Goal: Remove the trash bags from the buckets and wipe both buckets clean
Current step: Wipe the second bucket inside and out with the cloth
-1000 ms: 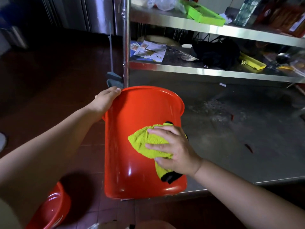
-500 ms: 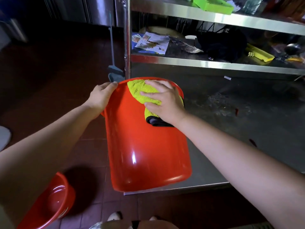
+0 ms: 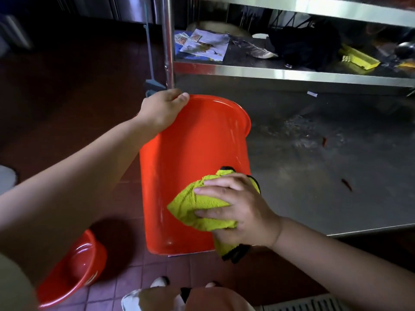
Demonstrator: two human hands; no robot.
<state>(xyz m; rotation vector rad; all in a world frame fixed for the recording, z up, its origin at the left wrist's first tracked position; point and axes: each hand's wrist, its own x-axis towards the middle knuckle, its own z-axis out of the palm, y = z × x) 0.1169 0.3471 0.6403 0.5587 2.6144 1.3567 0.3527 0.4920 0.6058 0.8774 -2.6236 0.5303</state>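
From the head view, my left hand (image 3: 162, 108) grips the rim of the red bucket (image 3: 193, 158), which is tilted, base apparently on the steel worktop (image 3: 325, 176) edge. My right hand (image 3: 238, 209) curls its fingers (image 3: 215, 182) around the yellow-green cloth (image 3: 190, 207), pressing it against the bucket's side. The second red bucket (image 3: 71, 272) sits on the floor.

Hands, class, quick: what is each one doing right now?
Left hand: grips the bucket rim.
Right hand: presses the cloth on the bucket.

Bare steel table (image 3: 314, 187) right of bucket (image 3: 190, 153), shelf (image 3: 292, 75) overhead, post (image 3: 168, 41) behind.
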